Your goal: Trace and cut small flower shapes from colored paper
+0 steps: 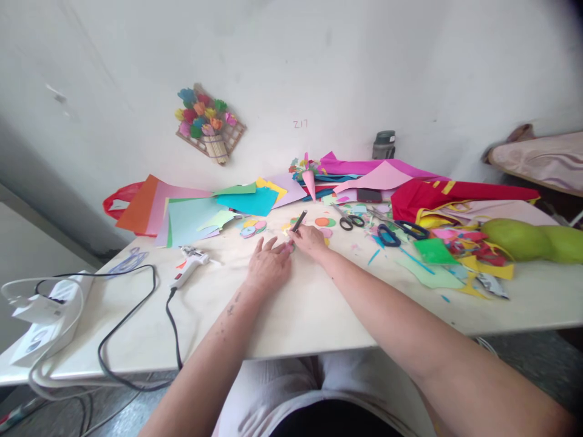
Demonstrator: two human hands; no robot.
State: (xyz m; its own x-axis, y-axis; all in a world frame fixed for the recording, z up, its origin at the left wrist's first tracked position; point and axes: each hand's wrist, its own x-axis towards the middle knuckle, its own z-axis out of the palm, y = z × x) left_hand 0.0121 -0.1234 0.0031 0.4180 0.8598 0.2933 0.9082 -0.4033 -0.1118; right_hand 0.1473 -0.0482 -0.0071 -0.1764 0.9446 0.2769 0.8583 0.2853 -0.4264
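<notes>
My right hand [310,240] is closed around a slim dark pen [299,220], which leans up and to the right. My left hand [268,267] rests on the table with its fingers stretched out, beside a small pink paper piece [286,247] that lies between the two hands and is partly covered. Just beyond the right hand lie orange and green paper circles [322,222]. Pink and blue paper circles [253,228] sit past the left hand. The pen's lower end is hidden by my fingers.
A white glue gun [189,268] with a black cord lies left, near a power strip [54,315]. Black-handled scissors [351,222], blue-handled scissors [388,235] and paper scraps are at right. Coloured sheets [191,215] and a pink paper cone [308,182] stand along the wall.
</notes>
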